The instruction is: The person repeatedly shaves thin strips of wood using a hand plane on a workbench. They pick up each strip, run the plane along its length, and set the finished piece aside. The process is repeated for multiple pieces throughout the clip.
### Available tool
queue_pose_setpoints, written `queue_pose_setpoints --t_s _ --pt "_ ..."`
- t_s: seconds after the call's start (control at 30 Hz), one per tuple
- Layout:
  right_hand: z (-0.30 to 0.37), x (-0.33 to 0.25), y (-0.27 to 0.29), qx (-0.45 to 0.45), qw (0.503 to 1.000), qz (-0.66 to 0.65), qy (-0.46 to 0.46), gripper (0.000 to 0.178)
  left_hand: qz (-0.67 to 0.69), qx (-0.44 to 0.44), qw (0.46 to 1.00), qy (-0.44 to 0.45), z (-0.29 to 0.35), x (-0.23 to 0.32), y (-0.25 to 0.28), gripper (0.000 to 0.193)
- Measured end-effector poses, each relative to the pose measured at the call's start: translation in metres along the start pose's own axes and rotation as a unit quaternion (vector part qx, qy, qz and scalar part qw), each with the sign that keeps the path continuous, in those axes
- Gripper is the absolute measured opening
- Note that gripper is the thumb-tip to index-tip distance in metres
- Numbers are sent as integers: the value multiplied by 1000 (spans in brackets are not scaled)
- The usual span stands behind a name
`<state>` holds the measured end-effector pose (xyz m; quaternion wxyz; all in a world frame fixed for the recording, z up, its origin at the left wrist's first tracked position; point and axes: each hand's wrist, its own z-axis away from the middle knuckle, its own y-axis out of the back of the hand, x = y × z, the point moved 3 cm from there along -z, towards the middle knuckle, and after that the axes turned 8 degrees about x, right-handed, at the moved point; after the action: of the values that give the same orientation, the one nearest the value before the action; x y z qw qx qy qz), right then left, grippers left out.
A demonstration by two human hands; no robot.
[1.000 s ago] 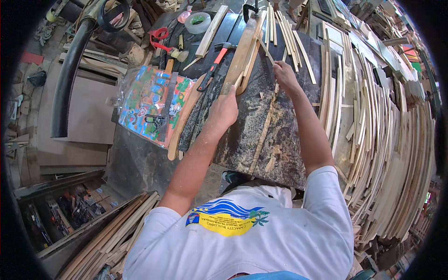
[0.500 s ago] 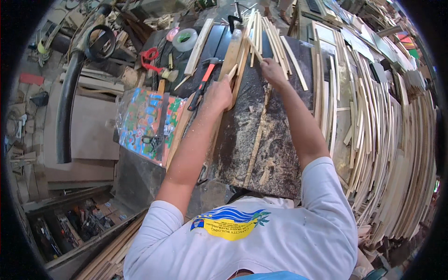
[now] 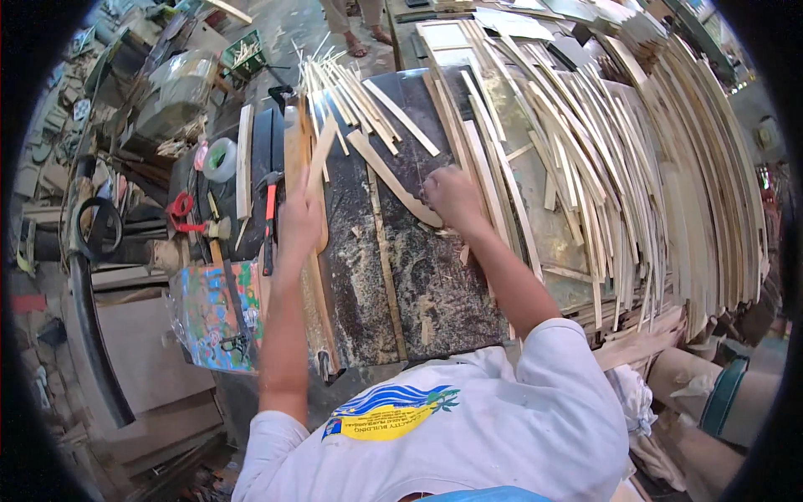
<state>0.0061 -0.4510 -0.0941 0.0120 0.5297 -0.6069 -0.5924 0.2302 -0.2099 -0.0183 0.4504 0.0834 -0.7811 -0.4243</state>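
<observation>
Head view, items at hand.

Item: pale flat wooden strip, upper left of centre, rising at a slant from my left hand, whose fingers are closed on its lower end.

Item: my right hand, centre of frame, fingers curled inward; whether they grip anything I cannot tell.

Item: long pale wooden piece with a rounded end, centre, lying aslant on the dark desk, its near end close by my right hand.

Item: brown wooden board, upper left of centre, lengthwise beside the strip.

Item: bunch of thin pale wooden strips, top centre, loose and fanned out.

Item: tan sawdust, lower centre, scattered over the desk.

Condition: some cutting or shaping appears done, judging by the sawdust. The strips in the bunch look unjoined; how many remain to be worked, I cannot tell.
</observation>
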Motion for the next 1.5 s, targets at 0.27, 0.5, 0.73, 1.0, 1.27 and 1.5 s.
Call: queue_pose_setpoints --t_s 0.27,0.5,0.73,1.0,1.27,1.5 --pt "-110 143 58 147 962 150 -175 29 147 -159 954 209 123 54 2 66" --pt "-136 217 34 15 963 68 -259 39 169 -175 945 220 174 50 13 62" --pt "-37 108 50 5 833 -408 -375 31 186 -137 942 245 221 40 38 62" --pt "174 -72 -19 -189 930 -245 -196 25 206 -82 934 279 288 7 87 65" --pt "238 -184 -98 -213 967 -131 -51 45 236 18 919 314 369 -6 132 67" --pt "225 -199 -127 -223 969 -103 -19 34 195 26 929 312 429 -23 140 67"
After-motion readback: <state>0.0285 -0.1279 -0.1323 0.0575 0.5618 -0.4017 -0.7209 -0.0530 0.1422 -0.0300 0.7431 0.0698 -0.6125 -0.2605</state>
